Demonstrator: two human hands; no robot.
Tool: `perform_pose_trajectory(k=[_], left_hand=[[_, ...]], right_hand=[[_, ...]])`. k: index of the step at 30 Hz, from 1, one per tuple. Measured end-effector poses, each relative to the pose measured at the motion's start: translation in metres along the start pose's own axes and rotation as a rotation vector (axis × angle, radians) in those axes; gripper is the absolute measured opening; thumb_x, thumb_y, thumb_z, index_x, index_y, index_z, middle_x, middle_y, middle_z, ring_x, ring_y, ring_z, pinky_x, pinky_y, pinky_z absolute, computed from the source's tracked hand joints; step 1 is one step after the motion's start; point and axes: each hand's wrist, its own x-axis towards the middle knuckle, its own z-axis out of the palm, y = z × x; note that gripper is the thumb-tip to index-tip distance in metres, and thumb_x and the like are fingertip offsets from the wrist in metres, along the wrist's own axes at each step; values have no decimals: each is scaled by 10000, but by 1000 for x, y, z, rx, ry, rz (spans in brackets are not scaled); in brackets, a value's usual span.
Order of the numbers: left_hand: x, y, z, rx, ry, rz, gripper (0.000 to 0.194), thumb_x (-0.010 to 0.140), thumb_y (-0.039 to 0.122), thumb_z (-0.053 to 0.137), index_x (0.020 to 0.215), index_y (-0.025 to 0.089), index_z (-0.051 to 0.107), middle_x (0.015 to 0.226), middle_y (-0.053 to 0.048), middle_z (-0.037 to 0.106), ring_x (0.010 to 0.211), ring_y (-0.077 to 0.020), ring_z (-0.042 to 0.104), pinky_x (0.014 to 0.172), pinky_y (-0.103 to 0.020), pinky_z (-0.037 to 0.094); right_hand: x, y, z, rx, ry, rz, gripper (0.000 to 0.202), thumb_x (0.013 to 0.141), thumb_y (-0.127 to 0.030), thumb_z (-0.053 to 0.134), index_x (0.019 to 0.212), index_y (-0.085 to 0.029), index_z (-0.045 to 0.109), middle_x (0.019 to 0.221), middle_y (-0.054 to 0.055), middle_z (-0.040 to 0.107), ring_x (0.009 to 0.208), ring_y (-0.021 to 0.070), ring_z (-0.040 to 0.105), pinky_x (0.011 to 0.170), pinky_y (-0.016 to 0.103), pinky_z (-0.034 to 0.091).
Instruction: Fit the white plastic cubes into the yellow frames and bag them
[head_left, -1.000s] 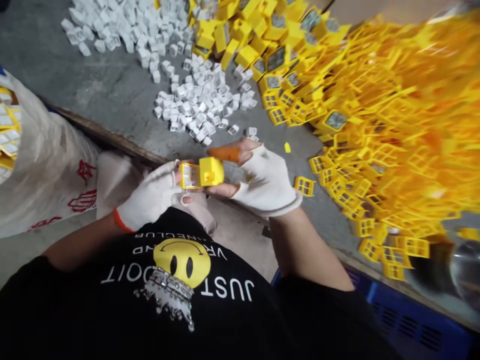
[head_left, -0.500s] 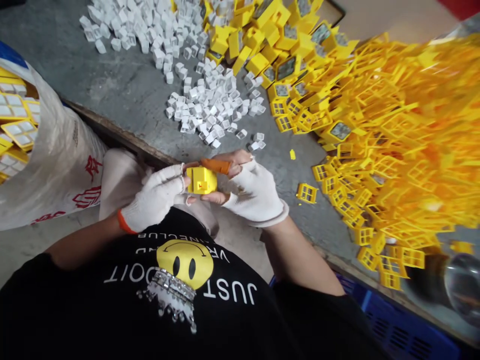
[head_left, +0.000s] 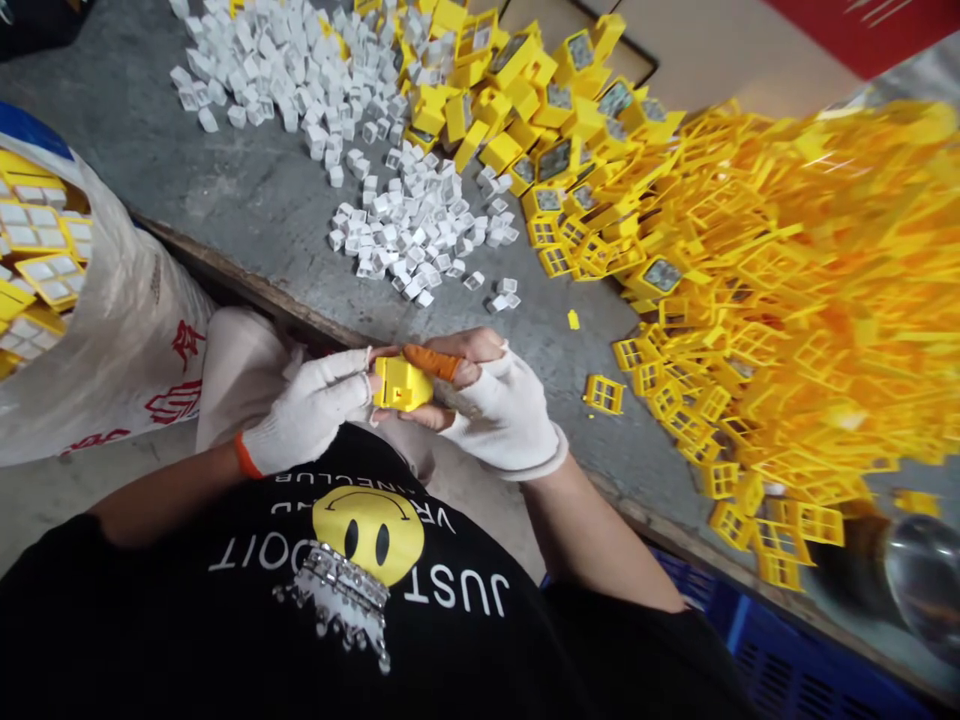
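Note:
A small yellow plastic housing (head_left: 403, 386) is held between my two hands, in front of my black shirt. My left hand (head_left: 311, 408), in a white glove with bare fingertips and an orange cuff, grips its left side. On the right side, my right hand (head_left: 499, 405) closes its fingers round the same housing. That glove is white too, and an orange cover sits on one finger. Beyond the hands lies a pile of small white cubes (head_left: 420, 220). Yellow window-like frames (head_left: 604, 394) lie to the right on the grey table.
A white sack (head_left: 142, 350) with yellow and white pieces stands at the left. Yellow housings (head_left: 517, 110) are heaped at the back, beside a large frame heap. Below the table edge (head_left: 300, 313), a blue crate (head_left: 787, 650) shows at lower right.
The view has shifted a little, so the hands and the housing appear slightly lower. Both hands keep hold of the yellow housing.

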Motion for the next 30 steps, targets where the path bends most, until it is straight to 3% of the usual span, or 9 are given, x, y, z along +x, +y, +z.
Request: perform_pose_trajectory(k=[5,8,13,22,26,30], left_hand=[[2,0,0,23,-24,15,369,893,367,867,1199,164,828,1059,-91,815,808,-147,714,788,-275,607],[1,-1,-1,51,8,17,397,894,381,864,1236,182,824,1158,-105,812,929,-189,755,825,-294,630],[-2,-3,-3,55,43,12,465,906,415,845,1316,200,795,1280,-130,791,1107,-279,772,829,-340,664],[-7,-5,-6,103,37,-4,493,929,393,807,1374,184,766,1265,-141,793,1108,-289,779,897,-391,669],[-11,7,-6,349,47,27,490,991,373,705,1440,176,720,1256,-129,791,1100,-276,768,974,-423,646],[-10,19,-9,774,91,237,496,875,251,774,1352,118,743,1350,-153,737,1256,-304,704,1122,-418,576]], right_hand=[[7,2,-3,67,17,6,561,991,-577,721,1459,-273,665,1068,57,757,911,207,705,817,358,605],[7,2,0,83,54,9,544,992,-594,707,1422,-261,684,1059,59,759,908,206,708,814,352,615],[-2,-3,7,1,7,39,561,1008,-575,702,1483,-285,624,1109,79,744,965,238,722,823,400,620],[-7,-7,17,-13,85,-16,583,1055,-514,653,1576,-280,535,1119,78,719,977,238,693,817,404,593],[-13,-17,30,-176,105,15,510,1074,-503,621,1531,-285,559,1125,82,728,983,243,690,831,411,575],[-18,-20,48,-186,92,184,433,1039,-541,664,1404,-307,678,1212,105,749,1097,276,689,958,465,553]])
